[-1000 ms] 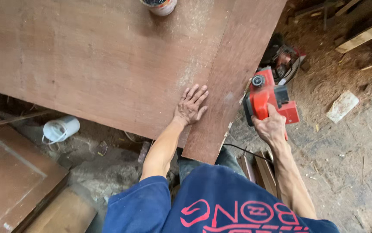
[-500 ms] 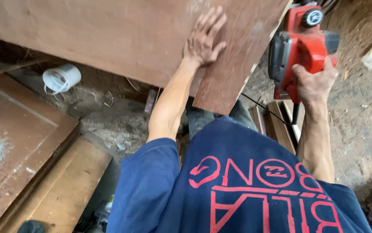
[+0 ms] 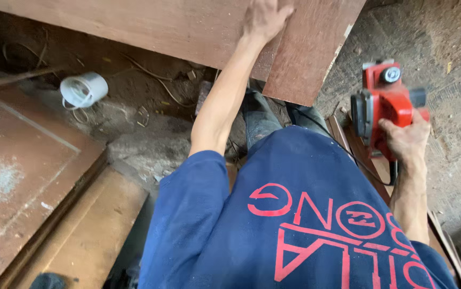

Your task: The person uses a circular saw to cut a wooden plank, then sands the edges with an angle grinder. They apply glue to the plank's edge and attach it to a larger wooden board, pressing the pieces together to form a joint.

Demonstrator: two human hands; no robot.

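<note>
the left hand (image 3: 265, 18) is laid flat, fingers spread, on the brown wooden board (image 3: 187, 27), near its lower right corner; the palm is pressed onto the face of the sheet, a way of resting that steadies a board without anything being gripped. the board is seen at the top of the view, raised above the dirt floor (image 3: 150, 107), with its corner jutting down toward the person's legs. the right hand (image 3: 404, 142) is closed around the handle of a red electric planer (image 3: 386, 104), which is held off to the right of the board, apart from its edge and over the sawdust-covered ground (the tool is carried with its dark side plate turned toward the body, and its black cord (image 3: 348, 155) is seen trailing back across the blue shirt (image 3: 295, 225)). a white plastic cup (image 3: 83, 90) is left lying on its side on the floor, well apart from both hands. reddish wooden panels (image 3: 21, 176) are stacked flat at the lower left, kept out of the working space.
</note>
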